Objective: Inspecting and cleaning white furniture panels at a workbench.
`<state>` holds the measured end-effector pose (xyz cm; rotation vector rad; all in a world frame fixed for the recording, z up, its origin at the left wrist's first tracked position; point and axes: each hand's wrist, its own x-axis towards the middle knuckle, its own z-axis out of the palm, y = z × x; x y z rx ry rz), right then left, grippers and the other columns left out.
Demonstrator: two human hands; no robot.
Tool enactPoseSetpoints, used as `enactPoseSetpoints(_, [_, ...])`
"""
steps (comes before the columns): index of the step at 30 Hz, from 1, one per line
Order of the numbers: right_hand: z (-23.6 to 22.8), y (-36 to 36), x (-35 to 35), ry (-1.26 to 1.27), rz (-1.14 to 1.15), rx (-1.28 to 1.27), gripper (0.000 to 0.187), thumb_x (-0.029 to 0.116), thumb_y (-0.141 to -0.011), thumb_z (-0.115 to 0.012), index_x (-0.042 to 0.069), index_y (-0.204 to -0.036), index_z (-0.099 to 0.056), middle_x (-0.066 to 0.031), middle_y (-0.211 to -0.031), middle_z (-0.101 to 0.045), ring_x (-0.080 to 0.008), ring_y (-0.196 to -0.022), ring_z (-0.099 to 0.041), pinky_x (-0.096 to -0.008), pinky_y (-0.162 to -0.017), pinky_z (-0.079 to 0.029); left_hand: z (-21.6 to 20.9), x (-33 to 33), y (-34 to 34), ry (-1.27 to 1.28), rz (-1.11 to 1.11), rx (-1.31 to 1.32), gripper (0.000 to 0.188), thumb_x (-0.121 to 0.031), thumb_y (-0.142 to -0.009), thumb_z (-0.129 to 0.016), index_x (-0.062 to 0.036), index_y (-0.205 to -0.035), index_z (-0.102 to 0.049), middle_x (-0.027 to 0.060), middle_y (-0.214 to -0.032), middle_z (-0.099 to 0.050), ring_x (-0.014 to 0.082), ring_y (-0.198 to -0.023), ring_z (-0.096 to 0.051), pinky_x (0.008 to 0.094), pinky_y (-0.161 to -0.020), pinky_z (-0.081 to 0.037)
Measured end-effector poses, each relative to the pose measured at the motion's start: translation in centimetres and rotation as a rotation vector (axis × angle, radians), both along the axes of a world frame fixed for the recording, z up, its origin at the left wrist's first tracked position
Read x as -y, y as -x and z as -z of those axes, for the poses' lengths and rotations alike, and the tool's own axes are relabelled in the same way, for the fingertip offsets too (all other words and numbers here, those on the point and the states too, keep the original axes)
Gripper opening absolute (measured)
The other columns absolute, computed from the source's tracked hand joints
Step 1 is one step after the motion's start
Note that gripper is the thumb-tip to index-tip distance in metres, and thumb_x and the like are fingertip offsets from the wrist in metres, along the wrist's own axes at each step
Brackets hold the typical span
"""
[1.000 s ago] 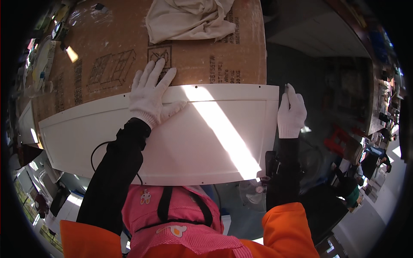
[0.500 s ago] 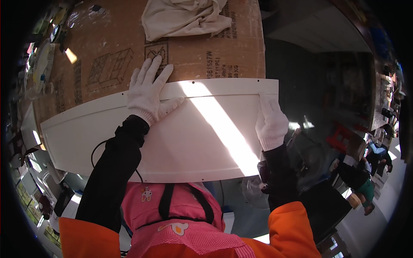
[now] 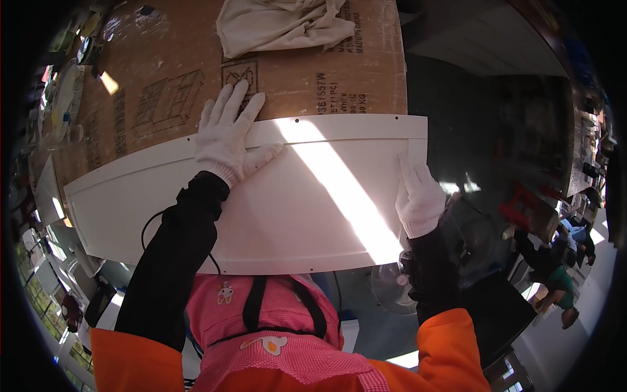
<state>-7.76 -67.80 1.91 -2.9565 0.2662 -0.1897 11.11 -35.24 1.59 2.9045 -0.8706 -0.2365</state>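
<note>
A long white panel [image 3: 287, 222] with a raised border and small dark holes along its edges lies across a cardboard-covered surface [image 3: 274, 85]. My left hand [image 3: 225, 134], in a white knit glove, rests on the panel's far border with fingers spread, the longer ones reaching past it over the cardboard. On the panel's right border lies my gloved right hand [image 3: 420, 199]. Its fingers are stretched out and point away from me, close together. Part of its thumb side is hidden. Neither hand holds anything.
A crumpled cream cloth [image 3: 281, 26] lies on the cardboard at the back. Beyond the panel's right side stand a red stool [image 3: 519, 202] and a fan [image 3: 392, 287] low near my right arm. Another person [image 3: 548, 268] is farther right. A bright sun stripe crosses the panel.
My right hand has slid a little toward me along the panel's right border. My left hand stays in place on the far border. The whole view has shifted slightly.
</note>
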Motion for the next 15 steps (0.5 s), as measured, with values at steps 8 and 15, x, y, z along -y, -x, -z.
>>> enactPoseSetpoints(8, [-0.6, 0.2, -0.7, -0.014, 0.042, -0.016, 0.042, 0.006, -0.085, -0.069, 0.013, -0.127, -0.071, -0.0081, -0.086, -0.061, -0.0307, -0.069, -0.065, -0.0383, -0.055, -0.053, -0.1, 0.2, 0.0, 0.012, -0.01, -0.017, 0.095, -0.063, -0.079, -0.074, -0.0189, -0.157, -0.043, 0.0111, -0.167, -0.03, 0.0334, -0.157, -0.023, 0.0517, -0.129, -0.016])
enactPoseSetpoints(15, [0.1, -0.7, -4.1, -0.112, 0.197, 0.136, 0.047, 0.009, -0.085, -0.073, 0.015, -0.131, -0.07, -0.0144, -0.106, -0.069, -0.0344, -0.085, -0.071, -0.0411, -0.066, -0.059, 0.0, 0.1, 0.0, 0.045, 0.009, -0.011, 0.094, -0.067, -0.08, -0.071, -0.0161, -0.155, -0.045, 0.0136, -0.166, -0.033, 0.0331, -0.156, -0.024, 0.0523, -0.128, -0.017])
